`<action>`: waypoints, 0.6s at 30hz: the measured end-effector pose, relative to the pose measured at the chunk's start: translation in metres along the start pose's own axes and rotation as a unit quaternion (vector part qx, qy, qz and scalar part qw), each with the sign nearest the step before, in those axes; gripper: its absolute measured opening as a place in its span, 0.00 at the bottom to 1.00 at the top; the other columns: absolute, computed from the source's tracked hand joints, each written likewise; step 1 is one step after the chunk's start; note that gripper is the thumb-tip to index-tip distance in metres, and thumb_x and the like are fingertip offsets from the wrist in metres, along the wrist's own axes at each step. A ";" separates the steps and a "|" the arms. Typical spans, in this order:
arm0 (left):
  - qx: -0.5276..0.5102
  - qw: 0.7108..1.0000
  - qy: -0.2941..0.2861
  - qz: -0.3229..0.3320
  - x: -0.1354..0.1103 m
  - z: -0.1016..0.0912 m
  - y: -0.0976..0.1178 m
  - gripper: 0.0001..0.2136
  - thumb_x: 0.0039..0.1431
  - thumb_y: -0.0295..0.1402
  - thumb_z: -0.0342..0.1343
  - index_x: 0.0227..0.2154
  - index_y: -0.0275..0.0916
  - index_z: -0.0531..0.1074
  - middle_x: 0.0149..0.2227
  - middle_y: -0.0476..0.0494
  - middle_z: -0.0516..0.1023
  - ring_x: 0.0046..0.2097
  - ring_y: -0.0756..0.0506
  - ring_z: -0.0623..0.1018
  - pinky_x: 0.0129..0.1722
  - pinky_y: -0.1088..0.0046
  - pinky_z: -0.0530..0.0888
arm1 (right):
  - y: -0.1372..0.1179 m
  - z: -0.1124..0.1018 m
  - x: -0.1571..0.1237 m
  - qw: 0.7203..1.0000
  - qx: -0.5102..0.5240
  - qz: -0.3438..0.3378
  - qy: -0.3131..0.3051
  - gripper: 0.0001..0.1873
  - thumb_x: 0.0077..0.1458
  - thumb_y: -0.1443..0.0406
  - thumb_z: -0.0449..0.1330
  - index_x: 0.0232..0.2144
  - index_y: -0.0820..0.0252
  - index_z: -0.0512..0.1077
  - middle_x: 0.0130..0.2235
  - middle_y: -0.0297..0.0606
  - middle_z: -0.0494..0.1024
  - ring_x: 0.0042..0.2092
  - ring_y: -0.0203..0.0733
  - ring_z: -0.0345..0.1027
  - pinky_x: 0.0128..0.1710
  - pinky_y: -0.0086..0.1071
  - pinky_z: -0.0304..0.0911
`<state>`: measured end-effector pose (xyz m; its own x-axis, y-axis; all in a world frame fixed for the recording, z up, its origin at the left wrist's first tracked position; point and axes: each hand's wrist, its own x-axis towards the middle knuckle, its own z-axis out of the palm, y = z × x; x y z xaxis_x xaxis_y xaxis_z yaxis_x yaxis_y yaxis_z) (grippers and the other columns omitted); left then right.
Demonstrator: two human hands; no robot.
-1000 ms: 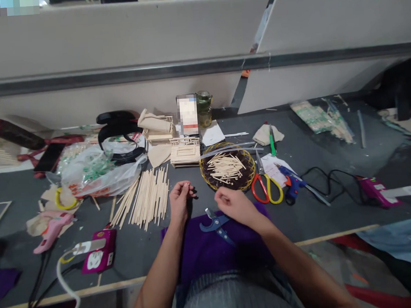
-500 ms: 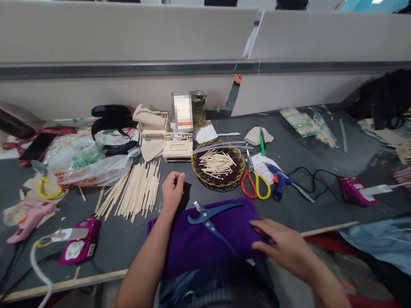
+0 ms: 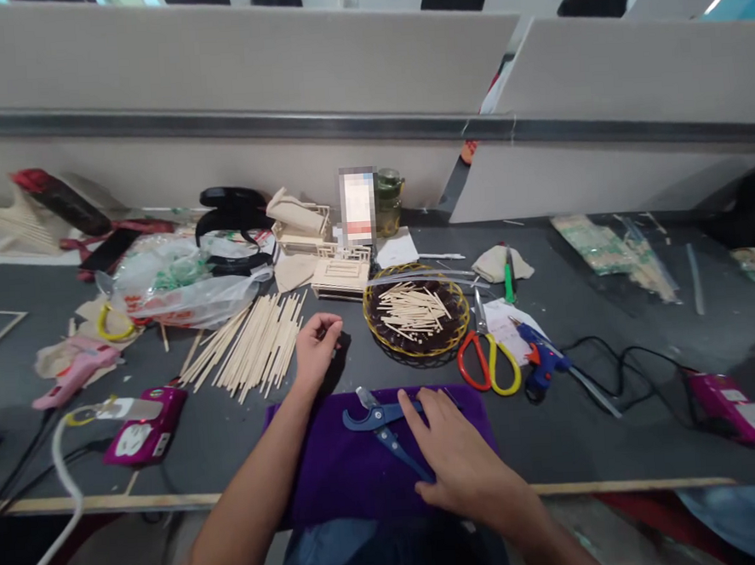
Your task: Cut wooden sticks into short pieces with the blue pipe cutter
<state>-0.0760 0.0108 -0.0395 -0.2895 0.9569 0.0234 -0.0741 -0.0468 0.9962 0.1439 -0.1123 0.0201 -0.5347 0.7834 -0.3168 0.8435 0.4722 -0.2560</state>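
right hand [image 3: 452, 444] over the blue cutter [image 3: 376, 417]

head view: fingers [image 3: 414, 415] spread over smooth, splayed handles [image 3: 403, 454]; the cutter lies on soft-looking purple cloth [image 3: 339, 483] on the worktop [image 3: 226, 432]. wrapping both handles evenly would likely grip best. the left hand [image 3: 316, 348] curls near slim wooden sticks [image 3: 259, 345]; whether it pinches anything, i cannot tell.

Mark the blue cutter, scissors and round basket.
Blue cutter [image 3: 390, 440]: head view, lower handle near the pivot.
Scissors [image 3: 482, 332]: head view, where the handles meet.
Round basket [image 3: 413, 353]: head view, front rim.
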 end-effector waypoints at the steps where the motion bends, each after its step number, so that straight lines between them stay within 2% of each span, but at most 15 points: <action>1: -0.026 1.000 0.011 -0.014 0.002 0.002 0.001 0.11 0.43 0.38 0.66 0.27 0.37 0.74 0.22 0.52 0.71 0.23 0.53 0.68 0.22 0.78 0.66 | -0.001 -0.002 0.001 1.000 -0.001 0.003 0.006 0.54 0.41 0.64 0.68 0.66 0.71 0.50 0.60 0.64 0.63 0.60 0.65 0.57 0.60 0.53 0.54; 6: -0.120 0.989 0.050 -0.067 0.019 0.023 0.013 0.14 0.40 0.38 0.68 0.28 0.37 0.73 0.27 0.51 0.75 0.23 0.55 0.69 0.22 0.80 0.68 | 0.010 -0.010 -0.008 0.999 0.010 0.002 0.033 0.47 0.41 0.71 0.58 0.65 0.71 0.54 0.56 0.59 0.68 0.55 0.62 0.63 0.55 0.52 0.60; 8: -0.217 0.969 0.057 -0.102 0.022 0.033 0.020 0.15 0.38 0.34 0.70 0.29 0.37 0.73 0.28 0.51 0.76 0.24 0.56 0.70 0.22 0.82 0.69 | 0.023 -0.014 -0.017 0.997 0.066 -0.023 0.044 0.47 0.41 0.71 0.55 0.66 0.66 0.53 0.55 0.53 0.70 0.55 0.57 0.64 0.55 0.49 0.62; 10: -0.260 0.958 0.038 -0.120 0.019 0.041 0.026 0.15 0.38 0.32 0.70 0.30 0.37 0.74 0.28 0.51 0.77 0.24 0.57 0.71 0.22 0.83 0.69 | 0.034 -0.019 -0.022 0.985 0.143 -0.058 0.076 0.48 0.40 0.71 0.54 0.67 0.63 0.50 0.59 0.49 0.67 0.58 0.53 0.61 0.58 0.44 0.61; 13: -0.282 0.946 0.022 -0.159 0.010 0.047 0.029 0.14 0.39 0.31 0.71 0.30 0.36 0.76 0.27 0.50 0.77 0.23 0.57 0.71 0.22 0.83 0.70 | 0.039 -0.026 -0.010 0.948 0.236 -0.046 0.208 0.44 0.44 0.70 0.52 0.66 0.60 0.50 0.59 0.48 0.66 0.59 0.51 0.62 0.56 0.42 0.63; 14: -0.286 0.942 0.015 -0.173 0.007 0.048 0.029 0.14 0.39 0.31 0.71 0.30 0.35 0.76 0.27 0.50 0.77 0.23 0.57 0.71 0.22 0.83 0.70 | 0.037 -0.029 0.000 0.929 0.265 -0.022 0.256 0.42 0.45 0.71 0.51 0.64 0.60 0.53 0.56 0.47 0.68 0.56 0.50 0.65 0.54 0.41 0.65; 16: -0.291 0.937 0.002 -0.194 0.002 0.047 0.029 0.14 0.38 0.31 0.72 0.29 0.34 0.76 0.26 0.50 0.77 0.23 0.57 0.71 0.22 0.83 0.69 | 0.029 -0.033 0.024 0.881 0.321 0.023 0.347 0.33 0.48 0.72 0.49 0.59 0.60 0.57 0.45 0.44 0.74 0.44 0.44 0.72 0.45 0.36 0.69; 17: -0.293 0.935 -0.005 -0.201 0.000 0.046 0.029 0.15 0.37 0.32 0.73 0.29 0.34 0.76 0.25 0.49 0.77 0.23 0.57 0.71 0.22 0.84 0.69 | 0.025 -0.036 0.037 0.863 0.332 0.036 0.379 0.29 0.51 0.71 0.49 0.57 0.60 0.58 0.42 0.42 0.74 0.40 0.42 0.72 0.43 0.36 0.70; 18: -0.294 0.934 -0.010 -0.205 -0.001 0.045 0.030 0.16 0.36 0.33 0.73 0.29 0.34 0.76 0.25 0.49 0.77 0.23 0.57 0.70 0.21 0.84 0.69 | 0.022 -0.038 0.050 0.856 0.328 0.044 0.397 0.27 0.53 0.71 0.50 0.56 0.60 0.59 0.41 0.42 0.74 0.40 0.43 0.71 0.42 0.36 0.70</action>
<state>-0.0349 0.0211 -0.0060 -0.1045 0.9340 -0.3416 -0.6873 0.1804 0.7036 0.1378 -0.0477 0.0336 -0.0483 0.9552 0.2922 0.5296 0.2725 -0.8033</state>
